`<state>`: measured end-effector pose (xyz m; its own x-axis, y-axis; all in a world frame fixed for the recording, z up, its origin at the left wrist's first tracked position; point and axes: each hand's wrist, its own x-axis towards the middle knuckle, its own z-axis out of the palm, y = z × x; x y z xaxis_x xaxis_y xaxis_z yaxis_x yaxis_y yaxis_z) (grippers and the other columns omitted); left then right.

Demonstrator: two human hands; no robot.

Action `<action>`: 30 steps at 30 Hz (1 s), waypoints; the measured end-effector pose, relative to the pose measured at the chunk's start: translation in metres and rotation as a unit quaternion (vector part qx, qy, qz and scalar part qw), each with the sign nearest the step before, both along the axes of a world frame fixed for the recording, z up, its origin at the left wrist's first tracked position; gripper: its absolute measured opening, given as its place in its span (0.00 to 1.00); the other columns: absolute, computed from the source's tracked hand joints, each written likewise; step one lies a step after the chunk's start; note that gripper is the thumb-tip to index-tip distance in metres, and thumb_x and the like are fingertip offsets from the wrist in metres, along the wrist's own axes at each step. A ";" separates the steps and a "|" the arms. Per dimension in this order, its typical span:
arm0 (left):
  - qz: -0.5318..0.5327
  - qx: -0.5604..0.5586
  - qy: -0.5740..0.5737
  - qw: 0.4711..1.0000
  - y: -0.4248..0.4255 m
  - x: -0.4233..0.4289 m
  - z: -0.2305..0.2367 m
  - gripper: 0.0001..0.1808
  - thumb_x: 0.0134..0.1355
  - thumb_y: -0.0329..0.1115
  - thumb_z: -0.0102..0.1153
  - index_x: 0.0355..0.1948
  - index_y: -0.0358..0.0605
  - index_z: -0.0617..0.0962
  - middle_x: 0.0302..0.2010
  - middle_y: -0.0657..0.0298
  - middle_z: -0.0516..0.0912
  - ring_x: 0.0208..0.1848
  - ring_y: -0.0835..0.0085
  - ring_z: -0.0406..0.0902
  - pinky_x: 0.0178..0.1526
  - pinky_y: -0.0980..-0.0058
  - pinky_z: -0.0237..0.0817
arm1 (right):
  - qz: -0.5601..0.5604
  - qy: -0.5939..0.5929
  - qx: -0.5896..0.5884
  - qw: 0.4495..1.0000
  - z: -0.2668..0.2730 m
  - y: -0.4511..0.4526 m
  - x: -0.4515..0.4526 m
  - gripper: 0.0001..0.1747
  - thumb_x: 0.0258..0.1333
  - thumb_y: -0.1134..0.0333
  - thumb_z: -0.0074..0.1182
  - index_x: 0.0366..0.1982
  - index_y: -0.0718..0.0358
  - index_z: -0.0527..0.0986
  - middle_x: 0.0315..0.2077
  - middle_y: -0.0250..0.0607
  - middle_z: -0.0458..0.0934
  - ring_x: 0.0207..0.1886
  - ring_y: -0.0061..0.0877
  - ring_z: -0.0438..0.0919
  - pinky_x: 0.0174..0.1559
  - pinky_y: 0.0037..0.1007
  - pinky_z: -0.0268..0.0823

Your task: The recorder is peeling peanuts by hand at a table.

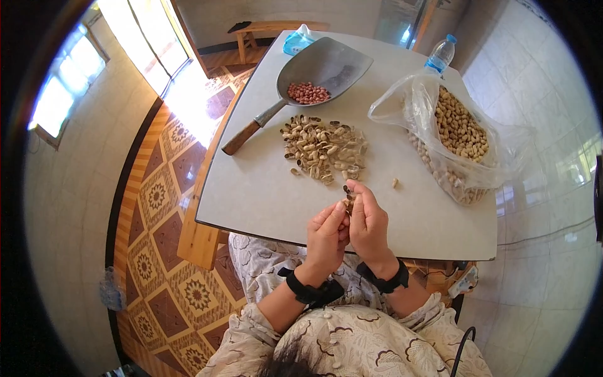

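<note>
My left hand [327, 233] and my right hand [370, 223] meet over the table's near edge, fingertips together on a cracked peanut shell [349, 200] with a dark inside. Just beyond them lies a heap of empty peanut shells [320, 147]. Farther back, a metal scoop [334, 61] with a wooden handle holds shelled reddish peanuts [308, 93]. Unshelled peanuts [459, 125] fill an open clear plastic bag [417, 101] at the right. One unshelled peanut [395, 183] lies alone between the heap and the bag. My curled fingers hide part of the shell.
The pale table [264, 198] has a blue tissue pack [297, 42] and a plastic water bottle [442, 54] at its far side. A wooden bench [200, 235] runs along the left edge, and another bench [282, 26] stands by the far wall. A power strip [463, 282] is below the right edge.
</note>
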<state>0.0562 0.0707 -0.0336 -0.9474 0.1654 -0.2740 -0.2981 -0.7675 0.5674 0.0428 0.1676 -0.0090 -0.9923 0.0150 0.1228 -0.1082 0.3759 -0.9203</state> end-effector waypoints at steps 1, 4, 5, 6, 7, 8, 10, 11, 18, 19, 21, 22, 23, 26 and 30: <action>0.001 0.001 0.000 1.000 0.000 0.000 0.002 0.09 0.65 0.36 0.47 0.31 0.45 0.75 0.23 0.73 0.73 0.19 0.89 0.64 0.19 0.89 0.54 | 0.001 0.000 0.001 1.000 -0.001 0.001 0.000 0.17 0.64 0.69 0.34 0.50 0.69 0.69 0.37 0.44 0.79 0.33 0.23 0.76 0.37 0.23 0.68; -0.003 0.011 -0.042 0.999 0.000 0.000 0.008 0.11 0.65 0.37 0.47 0.25 0.48 0.72 0.19 0.75 0.68 0.16 0.89 0.58 0.17 0.89 0.50 | 0.008 0.019 -0.063 0.998 -0.005 0.001 -0.001 0.18 0.65 0.69 0.33 0.49 0.69 0.69 0.38 0.40 0.77 0.35 0.17 0.73 0.39 0.22 0.66; -0.009 0.010 -0.040 0.999 -0.001 -0.001 0.008 0.11 0.65 0.37 0.47 0.25 0.48 0.72 0.19 0.75 0.68 0.16 0.89 0.58 0.17 0.89 0.50 | 0.010 0.008 -0.075 0.997 -0.004 0.001 -0.001 0.18 0.65 0.69 0.33 0.49 0.70 0.69 0.39 0.39 0.76 0.36 0.17 0.72 0.40 0.22 0.65; -0.015 0.008 -0.038 0.999 -0.001 -0.001 0.008 0.11 0.65 0.38 0.47 0.26 0.48 0.72 0.19 0.75 0.68 0.16 0.89 0.58 0.17 0.89 0.50 | 0.012 -0.002 -0.088 0.996 -0.004 0.001 0.000 0.18 0.65 0.69 0.33 0.49 0.70 0.69 0.39 0.39 0.76 0.38 0.17 0.71 0.42 0.22 0.65; -0.015 0.008 -0.038 0.999 -0.002 -0.001 0.007 0.11 0.65 0.38 0.47 0.26 0.48 0.72 0.19 0.75 0.68 0.16 0.89 0.58 0.17 0.89 0.50 | 0.012 -0.002 -0.087 0.996 -0.006 0.001 -0.001 0.18 0.65 0.69 0.33 0.49 0.70 0.69 0.39 0.39 0.76 0.38 0.17 0.71 0.42 0.22 0.65; -0.015 0.004 -0.033 0.999 -0.002 -0.001 0.006 0.12 0.66 0.38 0.47 0.25 0.48 0.72 0.19 0.75 0.67 0.16 0.89 0.58 0.17 0.89 0.49 | 0.014 0.012 -0.097 0.995 -0.010 0.001 -0.003 0.18 0.65 0.68 0.33 0.49 0.70 0.69 0.35 0.37 0.75 0.33 0.15 0.70 0.37 0.20 0.64; -0.015 -0.001 -0.027 1.000 -0.004 -0.003 0.003 0.13 0.66 0.39 0.46 0.24 0.48 0.71 0.19 0.75 0.67 0.16 0.89 0.58 0.17 0.89 0.49 | 0.015 0.028 -0.107 0.994 -0.015 0.001 -0.008 0.18 0.65 0.68 0.33 0.48 0.70 0.69 0.32 0.35 0.75 0.29 0.13 0.70 0.33 0.18 0.64; -0.010 0.002 -0.034 0.999 -0.004 -0.004 0.001 0.11 0.66 0.39 0.46 0.28 0.46 0.73 0.19 0.75 0.67 0.16 0.88 0.58 0.17 0.89 0.49 | 0.028 -0.041 -0.159 0.986 -0.016 0.003 -0.011 0.18 0.65 0.66 0.34 0.49 0.69 0.69 0.26 0.33 0.73 0.24 0.12 0.67 0.27 0.17 0.61; 0.009 0.058 -0.098 0.993 -0.013 -0.023 0.003 0.20 0.66 0.39 0.45 0.55 0.40 0.68 0.22 0.75 0.63 0.18 0.88 0.54 0.15 0.90 0.46 | 0.089 -0.190 -0.310 0.927 0.033 0.022 -0.070 0.20 0.65 0.59 0.36 0.51 0.64 0.64 0.23 0.36 0.74 0.18 0.14 0.68 0.18 0.18 0.61; 0.005 0.059 -0.097 0.993 -0.017 -0.023 -0.001 0.20 0.66 0.39 0.45 0.55 0.40 0.68 0.22 0.75 0.63 0.18 0.88 0.54 0.15 0.90 0.46 | 0.067 -0.195 -0.275 0.939 0.046 0.023 -0.074 0.19 0.64 0.58 0.38 0.50 0.63 0.65 0.24 0.36 0.76 0.19 0.15 0.70 0.19 0.18 0.63; -0.017 0.157 -0.089 0.983 -0.028 -0.024 -0.008 0.17 0.66 0.38 0.44 0.53 0.41 0.69 0.22 0.75 0.64 0.18 0.89 0.54 0.15 0.90 0.46 | 0.037 -0.143 -0.123 0.981 0.044 0.047 -0.093 0.18 0.61 0.59 0.43 0.47 0.64 0.68 0.26 0.39 0.77 0.20 0.20 0.73 0.22 0.22 0.65; -0.012 0.171 -0.110 0.979 -0.029 -0.024 -0.004 0.17 0.67 0.37 0.43 0.53 0.40 0.69 0.21 0.75 0.62 0.17 0.89 0.54 0.13 0.90 0.44 | 0.008 -0.090 0.032 0.995 0.040 0.066 -0.098 0.17 0.59 0.60 0.47 0.44 0.64 0.70 0.27 0.42 0.79 0.22 0.26 0.76 0.24 0.27 0.68; -0.014 0.174 -0.110 0.978 -0.031 -0.024 -0.007 0.17 0.67 0.37 0.43 0.53 0.40 0.69 0.21 0.75 0.62 0.17 0.89 0.54 0.13 0.90 0.44 | 0.006 -0.089 0.035 0.995 0.031 0.083 -0.101 0.17 0.59 0.60 0.47 0.44 0.64 0.70 0.27 0.42 0.79 0.22 0.26 0.76 0.24 0.27 0.68; -0.044 0.238 -0.099 0.965 -0.030 -0.024 -0.011 0.17 0.67 0.37 0.44 0.53 0.40 0.69 0.21 0.75 0.63 0.17 0.89 0.54 0.13 0.91 0.44 | -0.012 0.062 0.342 0.938 0.012 0.111 -0.097 0.17 0.51 0.62 0.53 0.39 0.67 0.73 0.29 0.48 0.79 0.25 0.39 0.78 0.30 0.35 0.69; -0.071 0.150 -0.120 0.979 -0.025 -0.024 -0.002 0.16 0.66 0.36 0.45 0.51 0.40 0.71 0.22 0.75 0.65 0.18 0.88 0.56 0.14 0.91 0.46 | 0.050 -0.022 0.369 0.928 -0.002 0.105 -0.085 0.15 0.46 0.68 0.57 0.36 0.68 0.74 0.29 0.52 0.78 0.31 0.43 0.78 0.34 0.36 0.69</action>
<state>0.0322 0.0458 -0.0357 -0.8234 0.3987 -0.4039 -0.5113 -0.8299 0.2232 -0.0418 0.2725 -0.0106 -0.9886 -0.1490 0.0215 -0.1442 0.8961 -0.4197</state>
